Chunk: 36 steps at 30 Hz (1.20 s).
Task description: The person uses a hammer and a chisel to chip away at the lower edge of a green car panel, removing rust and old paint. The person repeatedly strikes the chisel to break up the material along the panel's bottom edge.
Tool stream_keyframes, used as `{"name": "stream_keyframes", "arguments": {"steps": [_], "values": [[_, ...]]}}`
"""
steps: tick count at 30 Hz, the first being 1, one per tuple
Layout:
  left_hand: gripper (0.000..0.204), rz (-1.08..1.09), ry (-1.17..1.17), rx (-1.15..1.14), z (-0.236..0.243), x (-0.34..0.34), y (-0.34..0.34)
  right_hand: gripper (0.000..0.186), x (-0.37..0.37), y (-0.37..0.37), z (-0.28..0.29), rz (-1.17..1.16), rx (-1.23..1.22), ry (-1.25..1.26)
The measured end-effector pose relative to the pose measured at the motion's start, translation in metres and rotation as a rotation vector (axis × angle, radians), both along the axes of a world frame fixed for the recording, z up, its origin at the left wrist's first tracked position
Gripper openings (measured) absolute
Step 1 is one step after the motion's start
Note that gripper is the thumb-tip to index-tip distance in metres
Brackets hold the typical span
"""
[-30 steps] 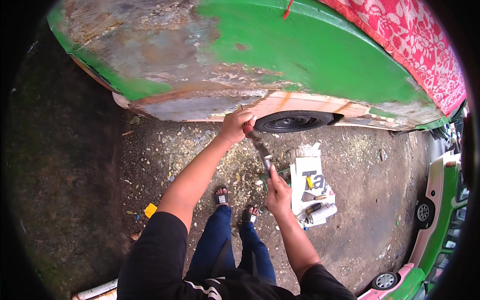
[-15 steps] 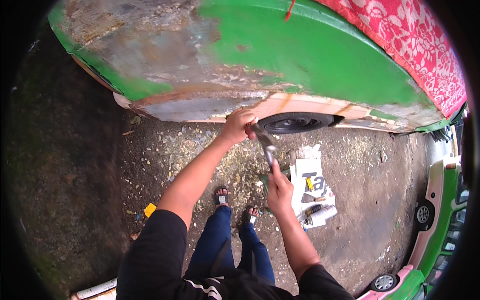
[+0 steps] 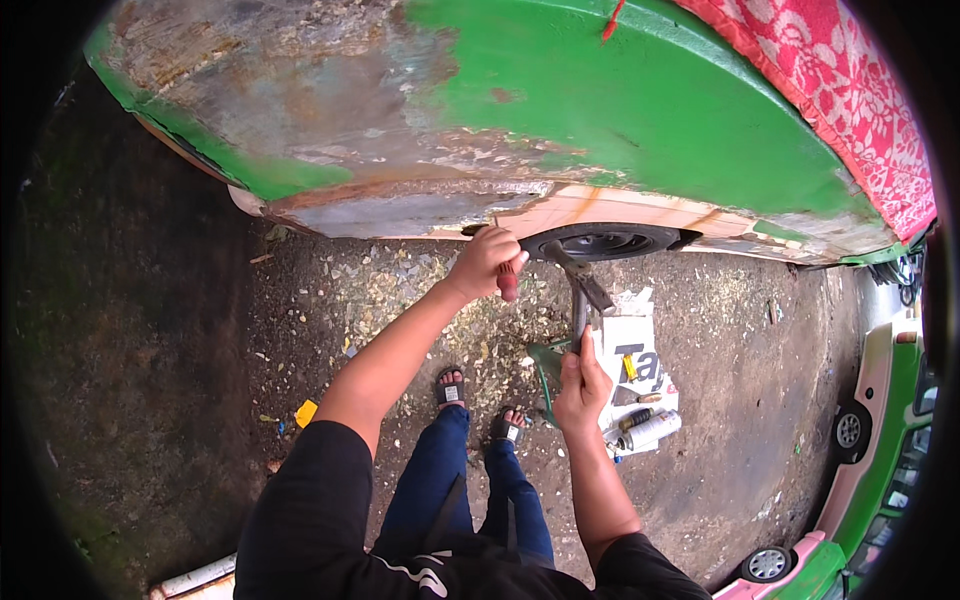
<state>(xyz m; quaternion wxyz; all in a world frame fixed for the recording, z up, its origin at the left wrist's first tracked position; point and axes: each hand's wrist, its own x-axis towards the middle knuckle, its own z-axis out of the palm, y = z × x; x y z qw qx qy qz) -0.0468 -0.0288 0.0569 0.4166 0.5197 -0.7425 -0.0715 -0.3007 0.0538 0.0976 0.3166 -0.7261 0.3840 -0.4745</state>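
flake-strewn ground (image 3: pixel 740 410), can (image 3: pixel 652 430) on paper (image 3: pixel 636 328); hammer (image 3: pixel 585 283) partly hides tire (image 3: pixel 650 240)

Hammer (image 3: pixel 587 284) of dull metal

Metal hammer (image 3: pixel 583 282), red-handled tool (image 3: pixel 507 284), tip unclear

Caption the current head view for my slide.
Left hand grips a red-handled tool by a vehicle's patchy lower panel; right hand holds a hammer.
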Motion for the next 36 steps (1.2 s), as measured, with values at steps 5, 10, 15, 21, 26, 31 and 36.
{"name": "stream_keyframes", "arguments": {"steps": [5,10,15,21,26,31,36], "values": [[0.025,-0.059,0.008,0.012,0.006,-0.001,-0.006,0.046,-0.005,0.010,-0.012,-0.008,0.164,0.003],[0.026,-0.137,-0.028,0.020,0.006,0.000,-0.007,0.045,-0.008,0.012,-0.012,0.007,0.150,-0.010],[0.026,-0.159,-0.054,0.017,0.003,0.002,-0.007,0.045,-0.008,0.013,-0.004,0.024,0.146,-0.042],[0.026,-0.088,-0.023,-0.029,-0.003,0.000,-0.014,0.044,-0.011,0.014,0.002,0.037,0.101,0.003],[0.026,-0.071,0.005,-0.008,-0.006,-0.003,-0.022,0.054,-0.009,0.020,-0.003,0.113,0.034,0.036],[0.026,-0.017,0.034,0.009,-0.008,-0.006,-0.025,0.054,-0.015,0.023,-0.012,0.055,-0.032,-0.097],[0.025,-0.014,0.085,-0.019,-0.003,-0.010,-0.029,0.052,-0.014,0.014,-0.007,0.086,0.173,0.105]]}}
